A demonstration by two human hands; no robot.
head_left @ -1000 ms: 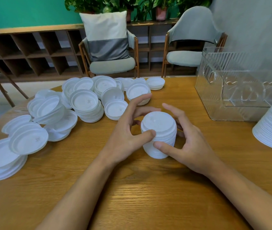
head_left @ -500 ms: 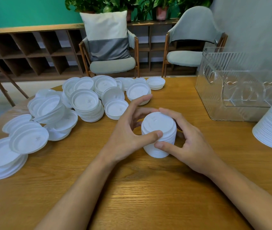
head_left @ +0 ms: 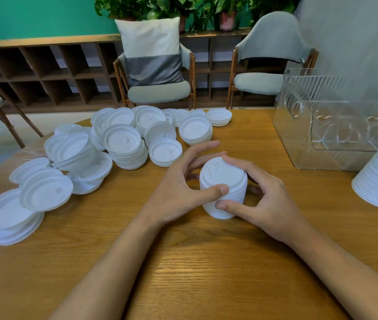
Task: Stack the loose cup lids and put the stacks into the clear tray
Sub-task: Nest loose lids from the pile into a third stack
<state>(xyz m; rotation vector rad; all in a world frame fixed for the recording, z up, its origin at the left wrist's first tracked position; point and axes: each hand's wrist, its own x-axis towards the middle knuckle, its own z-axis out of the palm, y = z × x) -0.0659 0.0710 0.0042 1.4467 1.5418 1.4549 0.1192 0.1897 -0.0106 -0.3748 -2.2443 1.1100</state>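
Head view: short upright stack of white plastic cup lids (head_left: 223, 188) stood on the wooden tabletop (head_left: 206, 262), long axis vertical, directly between both hands. Left hand (head_left: 178, 188) curled round its left side, thumb on the front. Right hand (head_left: 268, 204) curled round its right side, thumb low, forefinger on the top rim. Both clamped on it. Clear ribbed plastic tray (head_left: 298, 125) sat right and farther back, well apart, nearer the right hand. My read: carry goes up and right. Loose white lids (head_left: 123, 144) lay left.
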